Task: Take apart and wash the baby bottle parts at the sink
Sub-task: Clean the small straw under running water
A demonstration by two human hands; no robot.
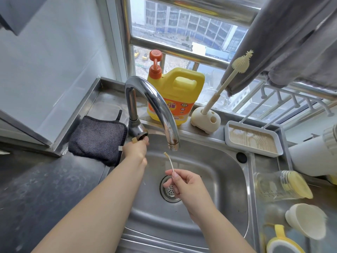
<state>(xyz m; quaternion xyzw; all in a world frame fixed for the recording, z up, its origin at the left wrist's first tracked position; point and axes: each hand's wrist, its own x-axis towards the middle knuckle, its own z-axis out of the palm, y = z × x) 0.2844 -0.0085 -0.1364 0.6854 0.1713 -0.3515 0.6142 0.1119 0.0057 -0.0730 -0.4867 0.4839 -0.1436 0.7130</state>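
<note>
Now the thin straw brush (170, 161) stands nearly upright over the sink (209, 172), its bristled tip just below the faucet spout (172, 143), pinched at its lower end between thumb and fingertips of the right hand (184, 187). Ahead and to the left, the left hand (135, 147) reaches to the faucet base, fingers curled around the handle (141, 136) there. Below the right hand lies the drain strainer (168, 189). Right of that hand, on the counter (269, 212), a clear baby bottle (273, 187) lies on its side, with a cream cap (308, 220) nearer the person. Beyond the hands stand a yellow dish soap jug (175, 94) and a bottle brush (235, 70) in its holder (205, 119); a dark cloth (96, 139) lies left of the left hand.
</note>
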